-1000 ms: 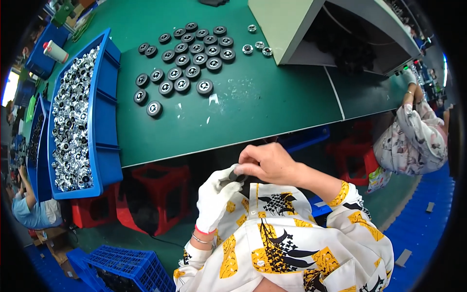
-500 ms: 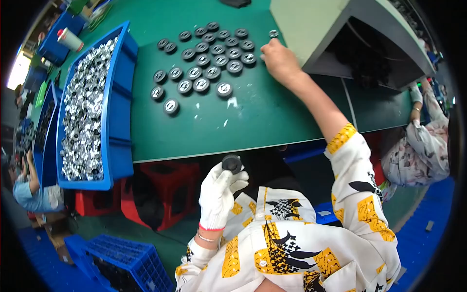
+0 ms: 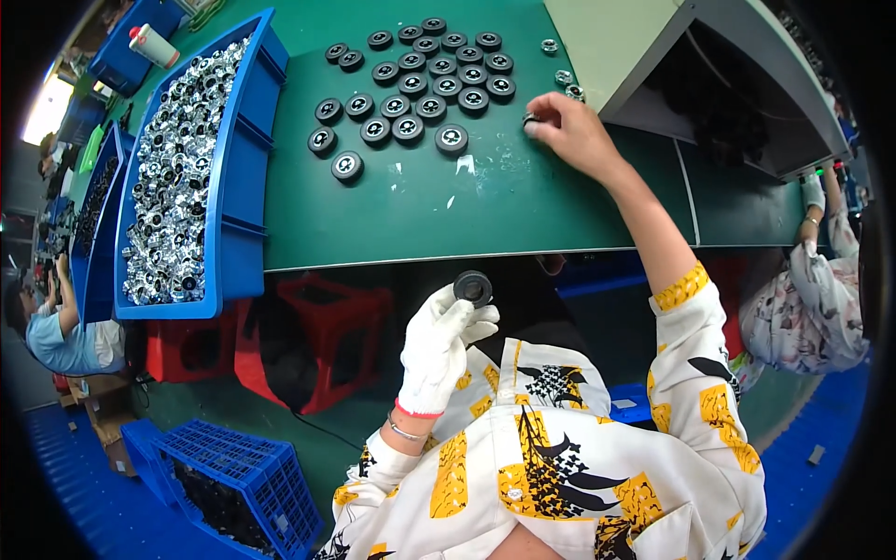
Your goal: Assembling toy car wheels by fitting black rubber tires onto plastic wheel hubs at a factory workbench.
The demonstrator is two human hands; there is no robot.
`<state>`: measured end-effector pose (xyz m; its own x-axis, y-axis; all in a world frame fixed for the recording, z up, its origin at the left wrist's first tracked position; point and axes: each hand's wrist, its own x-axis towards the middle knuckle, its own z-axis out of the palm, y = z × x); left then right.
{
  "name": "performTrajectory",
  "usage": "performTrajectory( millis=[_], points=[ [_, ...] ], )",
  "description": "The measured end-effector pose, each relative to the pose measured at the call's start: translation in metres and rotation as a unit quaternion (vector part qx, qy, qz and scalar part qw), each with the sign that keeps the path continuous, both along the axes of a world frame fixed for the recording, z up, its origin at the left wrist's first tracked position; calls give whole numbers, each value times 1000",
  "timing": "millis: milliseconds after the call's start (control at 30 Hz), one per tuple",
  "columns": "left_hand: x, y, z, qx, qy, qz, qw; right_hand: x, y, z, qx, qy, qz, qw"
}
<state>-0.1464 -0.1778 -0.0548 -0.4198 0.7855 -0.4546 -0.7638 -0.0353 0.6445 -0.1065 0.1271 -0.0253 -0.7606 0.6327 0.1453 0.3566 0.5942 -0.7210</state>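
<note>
My left hand (image 3: 436,359), in a white glove, grips a black wheel (image 3: 473,288) with a dark hollow centre, just off the table's front edge. My bare right hand (image 3: 581,140) is over the table, thumb and fingers pinched round a small silver-and-dark part (image 3: 530,119), mostly hidden by the fingertips. Close beyond it lie a few loose silver parts (image 3: 563,77) beside the pale box-shaped housing. Left of my right hand, several black wheels with silver centres (image 3: 408,128) lie flat in loose rows; one wheel (image 3: 452,139) sits nearest to me.
A long blue bin (image 3: 245,187) full of silver parts stands at the left of the green table (image 3: 373,229). The pale housing (image 3: 621,56) with a dark opening is at the right. Red stools (image 3: 336,327) and a blue crate (image 3: 233,485) are below. People work on both sides.
My right hand has drawn back toward me and now pinches a small part; more silver parts show behind it. The view has shifted slightly. My left hand still holds the wheel.
</note>
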Motion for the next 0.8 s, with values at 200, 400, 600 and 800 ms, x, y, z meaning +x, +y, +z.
performTrajectory(
  millis=[200, 400, 600, 800],
  points=[
    [4, -3, -6, -24, 4, 15, 1000, 57, -129, 18, -306, 62, 142, 939],
    [13, -1, -2, -36, 55, -7, 998, 76, -162, -7, -166, 70, 131, 975],
    [17, -4, -4, -49, 148, -31, 987, 83, -163, -23, -220, 95, 121, 963],
    [17, -5, -4, -29, 175, -47, 983, 84, -165, -21, -147, 37, 193, 969]
  ],
)
